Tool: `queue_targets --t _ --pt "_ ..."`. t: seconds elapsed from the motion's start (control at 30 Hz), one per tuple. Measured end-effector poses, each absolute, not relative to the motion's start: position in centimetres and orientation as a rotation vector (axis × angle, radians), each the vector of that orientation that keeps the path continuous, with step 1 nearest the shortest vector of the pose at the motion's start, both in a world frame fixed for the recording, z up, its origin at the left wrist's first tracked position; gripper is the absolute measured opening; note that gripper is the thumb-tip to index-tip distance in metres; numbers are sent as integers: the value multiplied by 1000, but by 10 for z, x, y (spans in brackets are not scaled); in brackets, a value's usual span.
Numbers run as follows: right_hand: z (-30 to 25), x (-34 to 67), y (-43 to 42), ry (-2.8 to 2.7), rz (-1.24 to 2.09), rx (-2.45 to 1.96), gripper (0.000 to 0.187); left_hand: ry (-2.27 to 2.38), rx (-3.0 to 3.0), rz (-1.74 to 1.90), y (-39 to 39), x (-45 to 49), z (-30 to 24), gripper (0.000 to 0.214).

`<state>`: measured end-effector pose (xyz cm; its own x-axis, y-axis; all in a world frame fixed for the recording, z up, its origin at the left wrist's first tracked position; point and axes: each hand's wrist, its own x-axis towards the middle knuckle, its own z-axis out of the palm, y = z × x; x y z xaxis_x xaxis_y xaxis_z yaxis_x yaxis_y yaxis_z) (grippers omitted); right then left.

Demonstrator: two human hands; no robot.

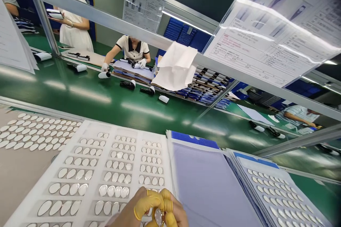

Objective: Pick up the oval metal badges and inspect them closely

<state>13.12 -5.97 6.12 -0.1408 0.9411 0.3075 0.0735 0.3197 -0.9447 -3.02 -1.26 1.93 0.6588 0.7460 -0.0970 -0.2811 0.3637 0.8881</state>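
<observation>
Green-topped assembly desk [112, 103], white foam tray [39, 184] of silvery oval pieces [114, 191] on it. Left hand [157, 207] at the bottom edge, yellow rubber finger cots [149, 200] on its fingers, grip closed around one small silvery oval piece [159, 217], just over the tray's lower rows; right hand out of view. Possible trouble: smooth cots letting the piece slip, then a scratched face or neighbouring ovals knocked from their slots.

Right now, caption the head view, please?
Hand in yellow finger cots holds a shiny part above a white tray of oval pieces.
</observation>
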Motion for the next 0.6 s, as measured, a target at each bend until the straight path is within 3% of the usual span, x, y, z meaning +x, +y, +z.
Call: queue_targets --t 0.1,0.27,0.37,0.6 --pt "59 132 -62 -1480 1037 -1005 45 611 1215 800 -29 -34 22 7" --pt "62 137 -65 -1462 1057 -1021 37 732 1338 942 -44 -39 38 28" --pt "65 142 -67 -1535 994 -1016 25 840 1354 990 -40 -43 46 29" --pt "61 146 -70 -1635 933 -1062 25 688 1196 550 -29 -57 57 23"
